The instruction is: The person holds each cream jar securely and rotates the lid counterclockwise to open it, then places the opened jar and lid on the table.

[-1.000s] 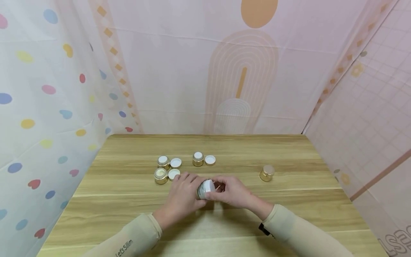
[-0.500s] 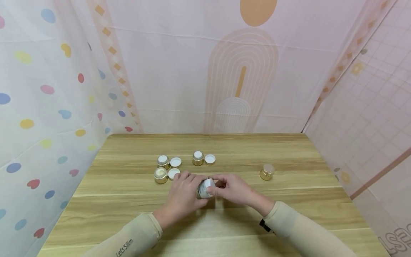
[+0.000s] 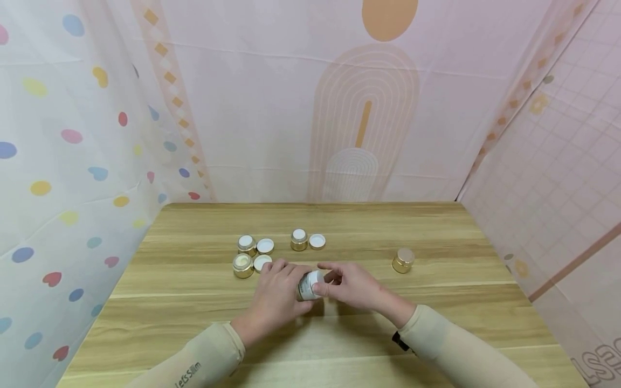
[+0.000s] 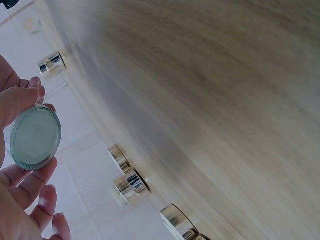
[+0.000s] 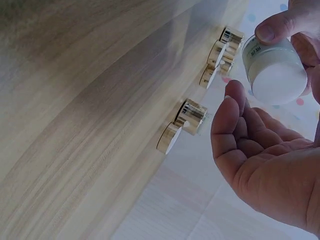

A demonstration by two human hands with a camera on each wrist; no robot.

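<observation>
My left hand (image 3: 277, 291) grips a small clear glass jar (image 3: 304, 288) with dark print, tilted so its white lid (image 5: 279, 84) points to the right. The jar's round glass base (image 4: 36, 139) shows in the left wrist view, thumb and fingers about its sides. My right hand (image 3: 356, 288) is at the lid end: its thumb overlaps the lid in the head view, while the other fingers bend loosely and stand apart from it in the right wrist view.
Beyond my left hand stand two uncovered gold jars (image 3: 243, 265), one showing cream, with white-lined lids (image 3: 265, 246) beside them. Another uncovered gold jar (image 3: 299, 240) and its lid (image 3: 317, 241) sit farther back. A closed gold jar (image 3: 403, 261) stands right on the wooden table (image 3: 436, 323).
My right hand has shifted slightly on the lid, its forefinger lifting away from the lid's edge. My left hand keeps its grip, the jar nearly in place.
</observation>
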